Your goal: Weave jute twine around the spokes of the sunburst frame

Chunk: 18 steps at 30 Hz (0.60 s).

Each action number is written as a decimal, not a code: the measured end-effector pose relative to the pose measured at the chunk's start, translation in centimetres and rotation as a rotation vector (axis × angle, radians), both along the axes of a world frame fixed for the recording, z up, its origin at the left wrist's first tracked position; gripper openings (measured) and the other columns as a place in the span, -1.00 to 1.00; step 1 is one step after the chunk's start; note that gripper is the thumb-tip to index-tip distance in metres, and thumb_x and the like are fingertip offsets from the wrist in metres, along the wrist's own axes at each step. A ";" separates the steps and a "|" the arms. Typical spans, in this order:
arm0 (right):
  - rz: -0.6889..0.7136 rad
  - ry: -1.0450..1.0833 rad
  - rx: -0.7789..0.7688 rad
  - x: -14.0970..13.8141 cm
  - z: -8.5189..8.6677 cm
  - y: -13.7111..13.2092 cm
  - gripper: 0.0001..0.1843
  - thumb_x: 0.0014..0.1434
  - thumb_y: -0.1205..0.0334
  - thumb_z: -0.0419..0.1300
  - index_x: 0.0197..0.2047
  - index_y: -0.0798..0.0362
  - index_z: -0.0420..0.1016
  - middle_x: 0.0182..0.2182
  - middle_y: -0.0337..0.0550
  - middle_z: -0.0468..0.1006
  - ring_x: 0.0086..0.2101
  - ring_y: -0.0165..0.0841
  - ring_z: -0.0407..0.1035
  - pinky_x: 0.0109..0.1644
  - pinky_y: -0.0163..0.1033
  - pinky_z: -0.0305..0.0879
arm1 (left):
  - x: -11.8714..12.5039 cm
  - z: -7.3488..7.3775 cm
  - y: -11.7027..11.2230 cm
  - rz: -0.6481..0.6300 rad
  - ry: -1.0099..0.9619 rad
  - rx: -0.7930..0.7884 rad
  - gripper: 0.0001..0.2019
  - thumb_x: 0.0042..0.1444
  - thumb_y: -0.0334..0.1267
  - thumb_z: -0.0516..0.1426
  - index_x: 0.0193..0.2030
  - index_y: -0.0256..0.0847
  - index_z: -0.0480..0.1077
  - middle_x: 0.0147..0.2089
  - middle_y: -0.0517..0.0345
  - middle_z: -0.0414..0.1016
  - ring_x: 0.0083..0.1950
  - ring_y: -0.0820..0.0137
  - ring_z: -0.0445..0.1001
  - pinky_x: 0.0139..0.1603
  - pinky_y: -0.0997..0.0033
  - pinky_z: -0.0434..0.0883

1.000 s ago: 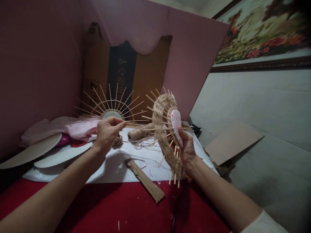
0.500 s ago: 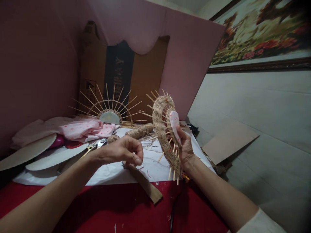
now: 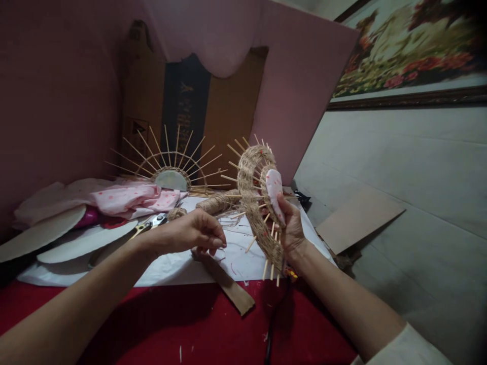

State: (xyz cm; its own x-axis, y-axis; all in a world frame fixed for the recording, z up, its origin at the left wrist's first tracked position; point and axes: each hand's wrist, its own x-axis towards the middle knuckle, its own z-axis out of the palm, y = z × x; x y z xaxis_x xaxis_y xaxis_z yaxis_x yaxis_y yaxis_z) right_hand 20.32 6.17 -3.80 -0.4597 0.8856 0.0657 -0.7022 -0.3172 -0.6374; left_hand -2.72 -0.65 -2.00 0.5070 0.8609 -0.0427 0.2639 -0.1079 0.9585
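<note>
My right hand [image 3: 292, 225] grips a half-round twine-woven piece [image 3: 248, 190] by its inner edge, fingers partly hidden behind it. Thin wooden sticks spread out from its woven band, and a pink-spotted cloth patch [image 3: 274, 187] covers the half-round centre by my thumb. The piece stands tilted on its side, raised over the table. My left hand [image 3: 203, 233] hovers to the left of it, apart from it, fingertips pinched together. Whatever may be between those fingertips is too small to make out. A roll of twine [image 3: 216, 203] lies behind my left hand.
Another stick frame with a half-round centre [image 3: 171, 180] stands at the back against cardboard. Pink-spotted cloth [image 3: 133, 197], scissors [image 3: 150, 223] and white curved boards [image 3: 87, 241] lie left. A cardboard strip [image 3: 228, 286] crosses from the white sheet [image 3: 171, 271] onto the red cloth [image 3: 182, 324].
My left hand has turned slightly, and its fingertips have closed into a tighter pinch. My right hand holds the woven piece in nearly the same pose. The view has shifted a little.
</note>
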 end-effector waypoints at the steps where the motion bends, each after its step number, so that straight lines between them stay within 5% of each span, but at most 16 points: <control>1: -0.004 0.003 0.001 0.0 0.0 0.0 -0.77 0.02 0.17 0.24 -0.29 0.15 0.46 -0.53 -0.18 0.56 -0.58 -0.42 0.42 -0.62 -0.40 0.34 | 0.0 -0.2 0.2 0.069 0.002 0.044 -0.89 -0.11 -0.23 0.24 -0.44 -0.20 0.56 -0.60 0.12 0.46 -0.64 0.44 0.29 -0.62 0.45 0.22; 4: -0.020 -0.026 0.010 0.0 -0.1 0.1 -0.77 0.00 0.15 0.25 -0.31 0.14 0.46 -0.53 -0.20 0.56 -0.57 -0.41 0.43 -0.53 -0.35 0.40 | 0.1 -0.5 0.6 0.297 0.074 0.267 -0.92 -0.15 -0.24 0.26 -0.52 -0.19 0.54 -0.62 0.14 0.45 -0.64 0.45 0.29 -0.63 0.47 0.20; 7: -0.046 -0.058 0.026 0.0 -0.1 0.0 -0.77 0.00 0.14 0.27 -0.31 0.13 0.47 -0.52 -0.19 0.58 -0.54 -0.38 0.45 -0.46 -0.29 0.44 | 0.1 -0.6 0.7 0.368 0.207 0.448 -0.86 -0.11 -0.23 0.26 -0.59 -0.21 0.49 -0.66 0.16 0.40 -0.59 0.42 0.32 -0.58 0.45 0.22; 13: 0.030 -0.031 -0.027 -0.2 0.4 -0.9 -0.76 -0.01 0.15 0.27 -0.31 0.15 0.48 -0.51 -0.18 0.58 -0.57 -0.40 0.43 -0.53 -0.33 0.41 | 1.0 -1.0 0.9 0.420 0.205 0.918 -0.79 0.10 -0.31 0.12 -0.13 -0.16 0.49 -0.10 -0.01 0.52 -0.05 0.24 0.41 -0.03 0.21 0.31; 15: 0.066 -0.031 -0.033 -0.4 0.5 -1.2 -0.75 -0.01 0.16 0.28 -0.30 0.15 0.48 -0.50 -0.18 0.58 -0.57 -0.41 0.43 -0.61 -0.39 0.35 | 1.6 -1.4 0.8 0.354 0.222 0.912 -0.76 0.09 -0.28 0.14 -0.08 -0.13 0.48 -0.10 0.00 0.51 -0.03 0.23 0.38 0.03 0.17 0.27; 18: 0.097 -0.056 -0.011 -0.5 0.4 -1.6 -0.75 -0.01 0.14 0.28 -0.30 0.15 0.49 -0.50 -0.17 0.59 -0.56 -0.41 0.44 -0.72 -0.43 0.24 | 2.5 -2.0 0.6 0.331 0.243 0.813 -0.83 0.12 -0.27 0.09 -0.26 -0.19 0.51 -0.32 0.01 0.49 -0.23 0.27 0.39 -0.14 0.22 0.32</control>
State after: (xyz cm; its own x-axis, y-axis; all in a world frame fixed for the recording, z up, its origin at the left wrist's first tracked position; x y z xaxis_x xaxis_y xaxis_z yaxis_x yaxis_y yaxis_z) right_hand 19.80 4.62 -3.40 -0.5460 0.8373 0.0277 -0.6310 -0.3893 -0.6710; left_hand -0.25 -0.02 -4.00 0.2851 0.7724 0.5675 0.5861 -0.6090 0.5344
